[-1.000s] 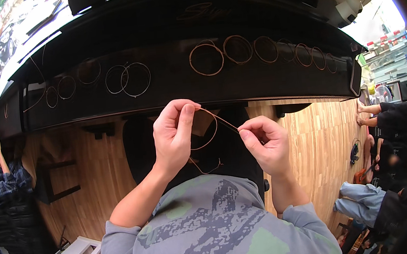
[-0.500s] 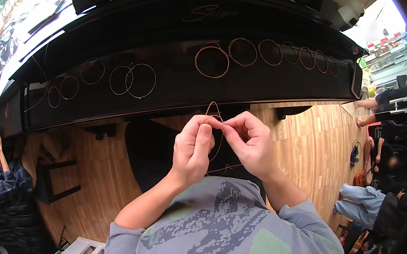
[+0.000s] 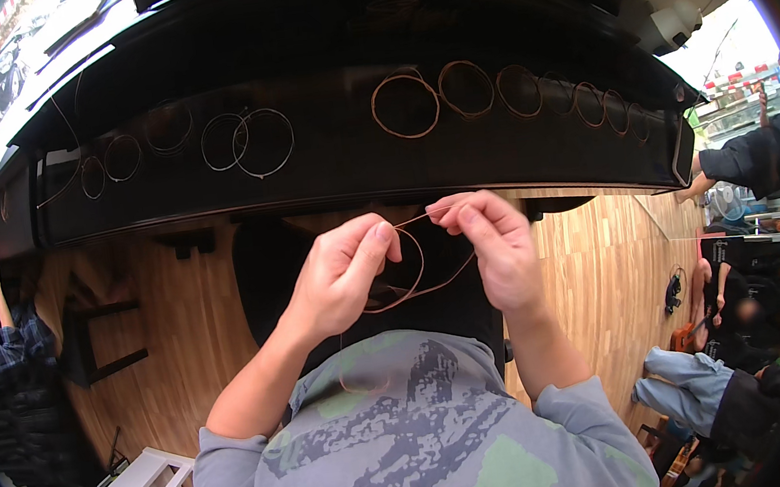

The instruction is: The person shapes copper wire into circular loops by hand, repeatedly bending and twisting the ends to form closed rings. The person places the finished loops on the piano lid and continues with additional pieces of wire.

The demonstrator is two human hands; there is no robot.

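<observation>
Head | left hand [image 3: 341, 272], right hand [image 3: 503, 249] pinch coppery wire [image 3: 422, 259] | black panel [image 3: 335, 175] bears coils [image 3: 408, 137]

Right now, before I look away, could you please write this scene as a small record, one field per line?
Left hand: the left hand pinches a thin, looped copper-coloured wire
Right hand: the right hand grips another stretch of it
Wire between hands: one upper stretch, nearly straight; curved loop below
Surface ahead: long, glossy black surface
Coils, right half: round copper-coloured coils in a row
Coils, left half: include two overlapping silver-coloured rings
Floor: light brown wooden floor
</observation>
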